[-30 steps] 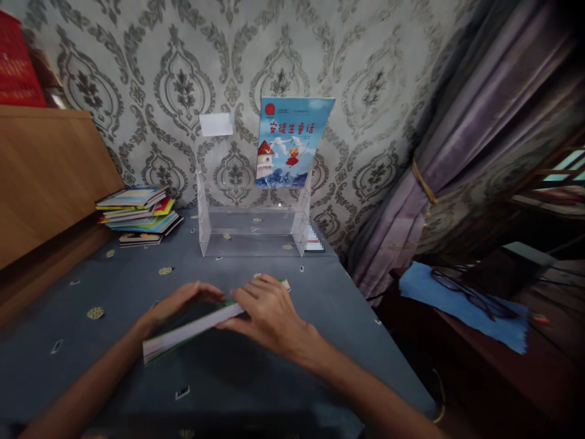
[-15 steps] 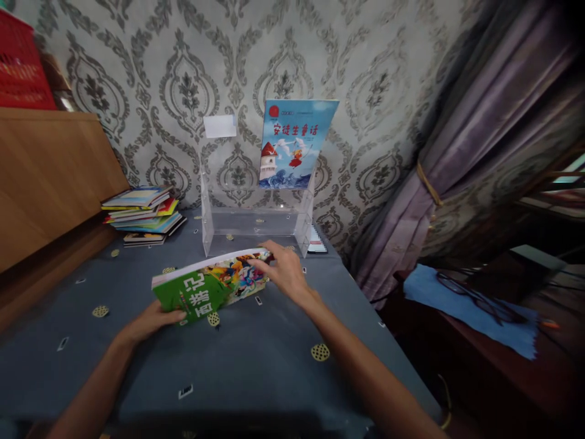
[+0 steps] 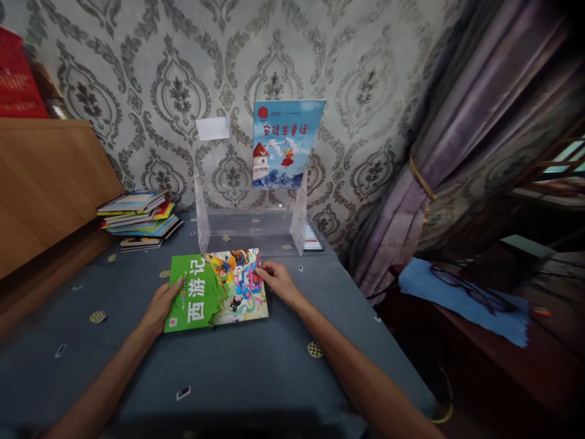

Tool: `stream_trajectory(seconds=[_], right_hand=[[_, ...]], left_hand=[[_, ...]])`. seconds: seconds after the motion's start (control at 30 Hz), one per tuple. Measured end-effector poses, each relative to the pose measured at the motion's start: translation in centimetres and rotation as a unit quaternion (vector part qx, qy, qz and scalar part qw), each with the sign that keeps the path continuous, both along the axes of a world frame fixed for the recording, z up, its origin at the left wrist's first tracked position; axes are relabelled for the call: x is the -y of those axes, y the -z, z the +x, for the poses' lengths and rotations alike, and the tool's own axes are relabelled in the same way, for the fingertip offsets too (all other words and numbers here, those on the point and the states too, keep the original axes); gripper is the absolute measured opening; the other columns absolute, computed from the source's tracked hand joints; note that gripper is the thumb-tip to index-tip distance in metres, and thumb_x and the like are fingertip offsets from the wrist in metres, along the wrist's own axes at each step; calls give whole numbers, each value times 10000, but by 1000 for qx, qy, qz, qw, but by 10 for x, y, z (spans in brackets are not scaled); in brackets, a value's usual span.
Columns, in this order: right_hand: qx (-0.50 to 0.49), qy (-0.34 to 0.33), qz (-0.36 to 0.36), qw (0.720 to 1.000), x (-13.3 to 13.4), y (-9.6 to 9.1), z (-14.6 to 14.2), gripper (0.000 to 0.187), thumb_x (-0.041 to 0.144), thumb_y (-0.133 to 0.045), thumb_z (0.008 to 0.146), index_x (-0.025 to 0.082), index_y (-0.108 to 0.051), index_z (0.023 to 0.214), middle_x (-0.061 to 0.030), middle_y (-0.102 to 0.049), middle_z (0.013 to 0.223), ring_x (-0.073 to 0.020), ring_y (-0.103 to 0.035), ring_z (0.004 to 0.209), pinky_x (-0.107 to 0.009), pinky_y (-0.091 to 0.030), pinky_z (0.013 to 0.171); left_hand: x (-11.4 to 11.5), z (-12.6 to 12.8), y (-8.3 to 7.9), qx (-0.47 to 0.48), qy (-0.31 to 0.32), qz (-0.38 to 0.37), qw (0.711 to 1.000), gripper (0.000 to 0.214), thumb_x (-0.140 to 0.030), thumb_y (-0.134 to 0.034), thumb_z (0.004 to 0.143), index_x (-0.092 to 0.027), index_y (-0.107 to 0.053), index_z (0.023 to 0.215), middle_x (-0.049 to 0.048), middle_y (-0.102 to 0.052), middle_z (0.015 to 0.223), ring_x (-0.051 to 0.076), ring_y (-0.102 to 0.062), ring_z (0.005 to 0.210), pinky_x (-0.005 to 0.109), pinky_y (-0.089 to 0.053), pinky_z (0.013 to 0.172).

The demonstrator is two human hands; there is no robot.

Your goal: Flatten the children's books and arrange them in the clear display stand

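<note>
Left hand [image 3: 161,306]: grips green 西游记 book [image 3: 217,291] by left edge | right hand [image 3: 280,282]: pinches opposite edge, likely for balance | clear acrylic stand [image 3: 269,245]: props blue 安徒生童话 book [image 3: 287,146], cover outward

Your left hand [image 3: 159,308] has its fingers hidden behind the green illustrated book [image 3: 214,294]. Your view's left edge crops the bright red box [image 3: 18,79]; pixelation obscures the flat white item [image 3: 312,239] beside the clear plastic rack [image 3: 204,227].
</note>
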State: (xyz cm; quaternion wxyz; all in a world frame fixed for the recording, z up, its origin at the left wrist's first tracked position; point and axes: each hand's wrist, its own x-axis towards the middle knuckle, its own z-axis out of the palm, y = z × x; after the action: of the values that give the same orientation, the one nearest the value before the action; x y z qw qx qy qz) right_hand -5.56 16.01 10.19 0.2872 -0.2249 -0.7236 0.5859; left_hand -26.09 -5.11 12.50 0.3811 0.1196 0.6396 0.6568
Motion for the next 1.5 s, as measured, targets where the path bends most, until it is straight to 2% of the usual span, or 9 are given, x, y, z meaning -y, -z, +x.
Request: stream_trajectory(seconds=[0.2,0.33,0.47,0.6,0.73,0.9,1.17,1.37,1.5], right_hand=[[13,4,-88,996,3,0,1,485,661,-670,677,208,-515,752,21,-636,661,-65,-413,407,-197,-296,351],[4,3,-125,992,4,-5,3,478,649,-698,673,200,-541,717,32,-595,573,-79,-472,439,-183,-332,373],[7,-25,-167,986,5,-8,7,499,650,-732,644,193,-531,656,58,-521,496,-73,-451,417,-186,-335,385],[22,-107,-197,974,5,-11,12,491,614,-789,611,168,-599,685,51,-570,551,-75,-496,464,-190,-379,443],[33,-174,-204,963,5,-14,17,492,568,-842,585,141,-665,754,32,-644,648,-76,-568,561,-178,-439,541],[110,-245,-210,940,2,-13,21,500,581,-815,636,128,-675,793,37,-635,594,-68,-549,471,-163,-419,442],[138,-224,-210,942,-8,-6,24,441,547,-747,751,134,-645,870,7,-693,603,-95,-613,432,-154,-463,388],[195,-268,-183,926,-12,-7,30,452,573,-676,818,127,-620,771,-25,-684,543,-119,-629,409,-160,-464,364],[200,-245,-184,931,-13,-6,29,431,541,-668,849,125,-608,758,-23,-681,537,-116,-634,408,-154,-473,378]], left_hand=[[0,2,-1,-13,-20,-6,1000,273,-310,-585,937,-143,-652,1143,33,-744,672,177,-695,511,263,-587,537],[-2,-6,0,-23,6,-11,1000,288,-353,-589,936,-151,-652,1130,43,-757,721,187,-715,566,272,-588,557],[-12,-21,-6,-4,113,-54,992,305,-402,-632,895,-143,-666,1052,78,-767,779,206,-726,612,301,-596,591],[-28,-37,-11,-35,227,-93,969,361,-462,-766,749,-146,-698,910,82,-764,777,202,-714,630,288,-582,617],[-52,-48,-12,-137,317,-136,928,519,-614,-773,647,-142,-700,850,90,-756,779,196,-678,612,277,-539,576],[-93,-43,-15,-324,428,-150,830,563,-716,-622,709,-161,-684,782,49,-709,707,170,-600,588,241,-429,521],[-151,-25,-16,-478,445,-89,751,463,-628,-603,750,-175,-598,654,-21,-552,627,133,-453,636,228,-302,570],[-169,-16,-12,-549,458,-87,693,460,-604,-534,820,-168,-599,690,-14,-563,654,140,-482,645,237,-298,588],[-170,-10,-7,-593,435,-97,671,452,-574,-503,873,-164,-618,723,12,-600,697,161,-517,673,254,-333,619]])
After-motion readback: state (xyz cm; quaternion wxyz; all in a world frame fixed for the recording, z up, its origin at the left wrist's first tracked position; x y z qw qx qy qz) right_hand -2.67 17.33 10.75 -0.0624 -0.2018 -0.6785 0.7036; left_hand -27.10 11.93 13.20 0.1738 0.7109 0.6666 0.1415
